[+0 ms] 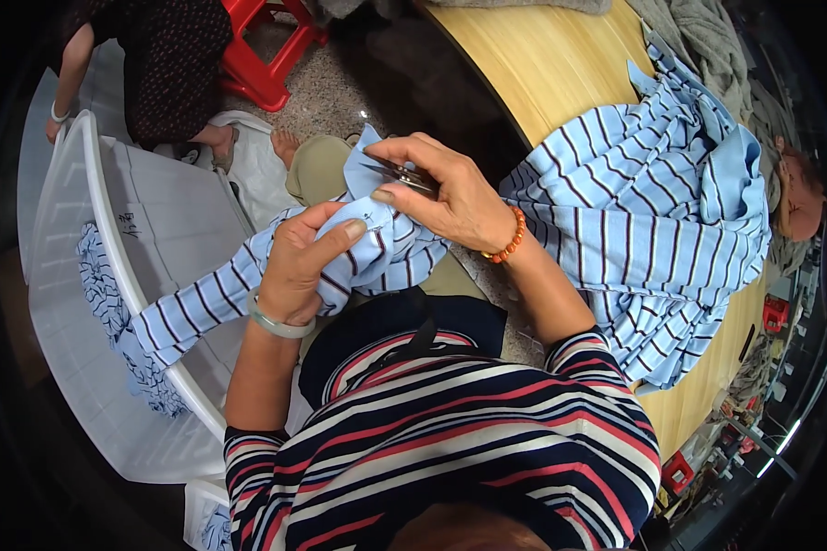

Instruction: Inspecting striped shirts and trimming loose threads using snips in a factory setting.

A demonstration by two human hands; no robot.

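A light blue garment with dark stripes lies across my lap, one striped length trailing left over the rim of a white bin. My left hand pinches its plain blue edge between thumb and fingers. Small dark thread marks show on the plain cloth beside my left thumb. In my right hand is a pair of small metal thread snips, gripped between thumb and fingers. Their blades point left, close over the raised plain blue flap of the garment. Whether the blades touch the cloth I cannot make out.
Left of me stands the large white bin, with more striped cloth at its far side. A heap of striped garments covers part of the wooden table on my right. A red stool and a seated person are ahead on the left.
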